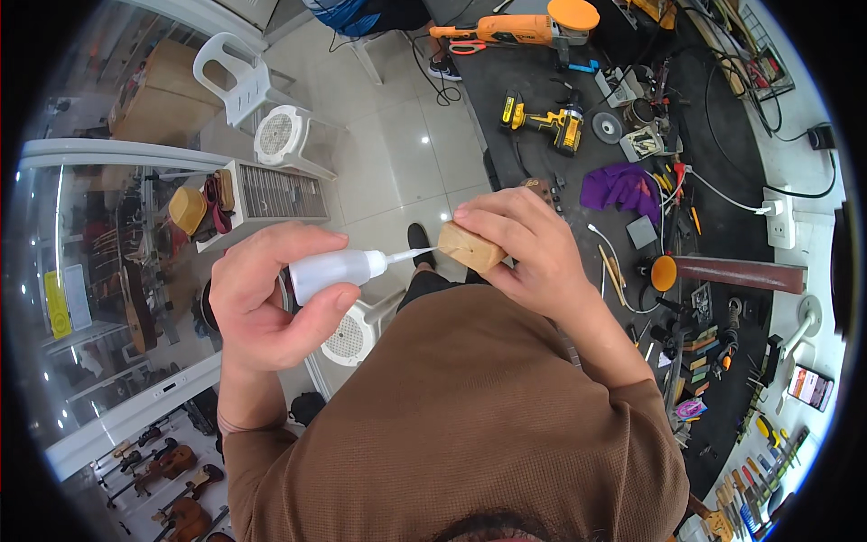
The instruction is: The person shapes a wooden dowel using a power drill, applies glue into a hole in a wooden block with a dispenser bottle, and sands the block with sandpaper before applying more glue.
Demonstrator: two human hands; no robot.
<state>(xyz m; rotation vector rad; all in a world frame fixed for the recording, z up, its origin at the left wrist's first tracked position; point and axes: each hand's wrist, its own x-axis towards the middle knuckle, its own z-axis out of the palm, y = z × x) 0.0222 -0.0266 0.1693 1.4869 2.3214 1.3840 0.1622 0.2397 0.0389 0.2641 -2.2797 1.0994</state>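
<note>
Above the tiled floor (388,144), left of the dark tabletop (731,230), the person's left hand (257,303) is wrapped round a white bottle (330,274), nozzle tip at a wooden block (470,248) pinched in the right hand (537,248), contact unclear; drill (553,126) and purple cloth (621,192) lie rightward.

A yellow drill (567,132) and orange grinder (519,30) show a workshop.

Yellow drill (548,119), purple cloth (619,190) (crumpled), white stool (283,135)
</note>
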